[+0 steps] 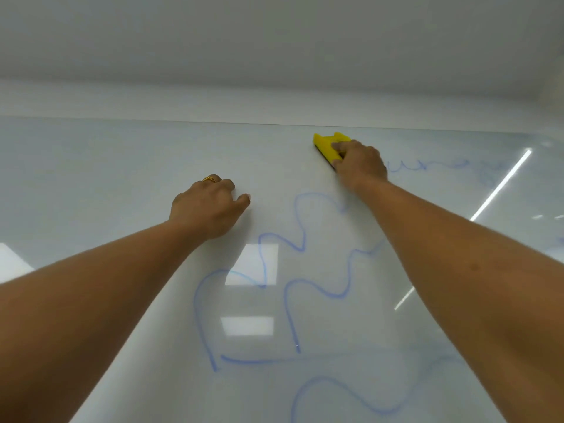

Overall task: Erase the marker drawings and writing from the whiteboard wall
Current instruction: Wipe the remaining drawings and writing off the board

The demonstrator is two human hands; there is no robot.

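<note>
Right hand (360,163) grips the yellow eraser (326,143) far up; the empty, clenched left hand (204,206), sliding nearer, could smear the blue squiggles (288,288).

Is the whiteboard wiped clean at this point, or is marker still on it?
Not clean. Blue squiggles cross the whiteboard lower down, and faint writing sits right of the eraser gripped by the right hand.

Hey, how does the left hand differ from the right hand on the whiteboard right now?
The right hand grips a yellow eraser; the left hand holds nothing, its fingers curled. The right hand sits higher, near the top edge of the whiteboard; the left hand is lower. The left hand wears a gold ring; none shows on the right hand. Both are at the whiteboard, arms outstretched.
</note>
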